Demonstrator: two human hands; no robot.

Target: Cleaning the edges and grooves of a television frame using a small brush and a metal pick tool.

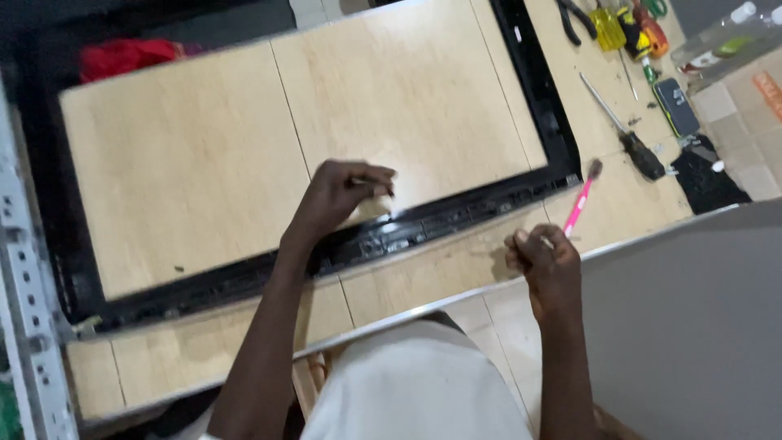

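Left hand [346, 191] curled, fingertips on black frame [423, 224] lying flat on wooden worktop [619, 204]. Right hand [544, 259] fisted, possibly pinching something small, near pink brush [581, 202].

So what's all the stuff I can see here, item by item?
Frame: one, black, rectangular, lying flat on the workbench, open in the middle.
Workbench: one, pale wood, under everything.
Brush: one, pink handle, dark bristles, beside the frame's near right corner.
Screwdriver: one, black handle, metal shaft, right of the frame.
Hand tools: several, yellow, orange and green, far right corner, too blurred to count.
Phone-like slab: one, dark, right edge.
Red cloth: one, beyond the frame's far left corner.
Perforated metal rail: one, grey, left edge.
Left hand: fingers curled, resting on the frame's near edge.
Right hand: closed, pinching something too small to identify, near the brush.
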